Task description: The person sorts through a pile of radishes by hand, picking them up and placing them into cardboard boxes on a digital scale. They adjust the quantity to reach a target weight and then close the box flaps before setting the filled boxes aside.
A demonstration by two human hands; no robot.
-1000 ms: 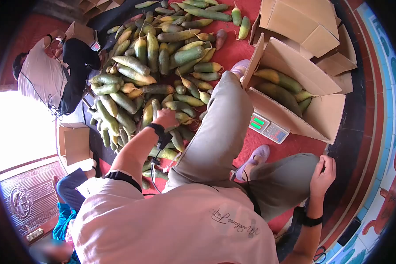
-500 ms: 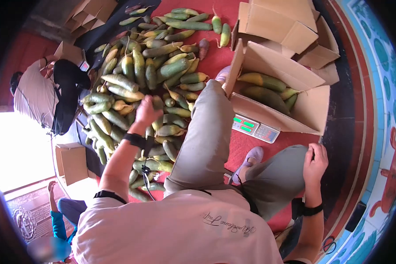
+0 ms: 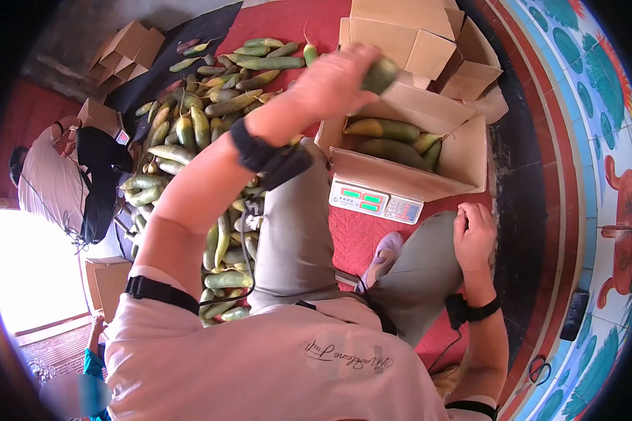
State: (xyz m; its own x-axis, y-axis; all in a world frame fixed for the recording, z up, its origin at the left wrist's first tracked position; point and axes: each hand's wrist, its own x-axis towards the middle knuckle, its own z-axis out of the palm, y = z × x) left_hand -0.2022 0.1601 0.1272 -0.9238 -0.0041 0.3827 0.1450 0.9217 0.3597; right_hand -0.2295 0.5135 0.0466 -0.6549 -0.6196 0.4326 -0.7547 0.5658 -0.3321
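My left hand (image 3: 333,81) is closed around a green radish (image 3: 380,76), held in the air beside the near cardboard box (image 3: 407,172). Several large green radishes (image 3: 390,149) lie inside that box, which rests on a digital scale (image 3: 376,201) with lit green displays. My right hand (image 3: 475,235) rests on my right knee, its fingers curled, with nothing seen in it. Below my left forearm spreads a big heap of green radishes (image 3: 200,126), partly hidden by the arm.
More open cardboard boxes (image 3: 400,42) stand behind the scale. At the left, a person (image 3: 53,168) bends beside another box (image 3: 100,125) on a scale. A further carton (image 3: 109,284) stands at lower left, near another person's teal sleeve (image 3: 93,365). Red carpet (image 3: 351,235) covers the floor.
My left hand has risen from the heap and swung right towards the box with a radish in it. My right hand stays on the knee. The whole view has shifted slightly.
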